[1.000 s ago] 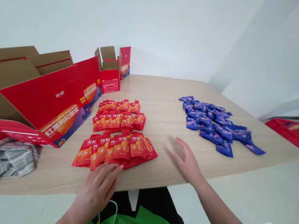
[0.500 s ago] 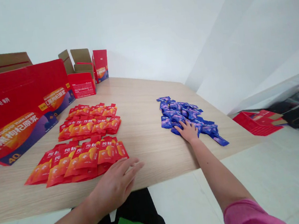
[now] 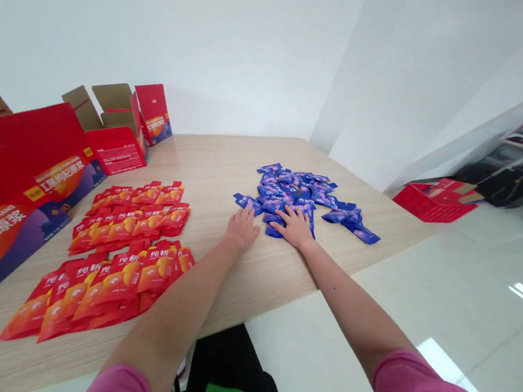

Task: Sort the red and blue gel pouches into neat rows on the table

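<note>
Both my hands rest on the wooden table at the left edge of a loose pile of blue-purple sachets (image 3: 296, 191). My left hand (image 3: 241, 229) lies flat, its fingertips at a stray sachet (image 3: 248, 203). My right hand (image 3: 294, 227) presses on the pile's near side, fingers spread, covering several sachets. Further left, orange-red sachets lie in overlapping rows: a far group (image 3: 128, 215) and a near group (image 3: 101, 290). Neither hand touches those.
A long red printed carton (image 3: 14, 166) lies along the left of the table (image 3: 238, 160). Behind it stand an open red box (image 3: 115, 151) and a red carton (image 3: 153, 112). A flattened red carton (image 3: 434, 201) lies on the floor at right.
My left hand has moved from the red sachets over to the blue pile. My right hand stays on the pile, whose left side now spreads further out. The whole scene has shifted left in view.
</note>
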Tool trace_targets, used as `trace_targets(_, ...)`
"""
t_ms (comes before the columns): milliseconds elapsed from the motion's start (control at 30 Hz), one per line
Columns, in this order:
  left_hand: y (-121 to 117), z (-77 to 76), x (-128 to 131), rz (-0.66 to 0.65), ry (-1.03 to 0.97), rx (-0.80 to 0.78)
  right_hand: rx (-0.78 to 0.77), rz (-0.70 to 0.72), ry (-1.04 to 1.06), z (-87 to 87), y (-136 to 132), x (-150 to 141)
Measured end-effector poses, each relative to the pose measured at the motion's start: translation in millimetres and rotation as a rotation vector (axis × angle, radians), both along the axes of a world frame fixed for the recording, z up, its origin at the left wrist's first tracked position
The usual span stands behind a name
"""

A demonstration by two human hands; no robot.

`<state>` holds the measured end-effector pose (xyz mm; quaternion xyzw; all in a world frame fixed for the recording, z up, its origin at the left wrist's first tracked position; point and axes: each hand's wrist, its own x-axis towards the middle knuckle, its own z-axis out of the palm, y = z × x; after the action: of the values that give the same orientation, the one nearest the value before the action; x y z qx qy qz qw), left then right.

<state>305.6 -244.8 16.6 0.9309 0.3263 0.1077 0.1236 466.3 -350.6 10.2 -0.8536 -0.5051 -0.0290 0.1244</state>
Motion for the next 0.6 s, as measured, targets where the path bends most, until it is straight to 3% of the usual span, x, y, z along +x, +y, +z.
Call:
trace_targets(167,-5,-5.7,-17,-0.122,0.08,0.054,0.043,0.004,0.0,-2.1,-1,1)
trace_targets(333,-43,-6.5,-76,-0.188,0.126,0.117,0.042,0.016,-0.026,-8.4,0,3)
trace_targets(467,-66,2.1,-118,-0.182,0.143,0.154,0.02,0.022,-0.079,-8.7,1,2)
trace_targets(600,-71,10.6,-125,-0.137,0.14,0.187,0.151,0.044,-0.199,1.2,-2,-4)
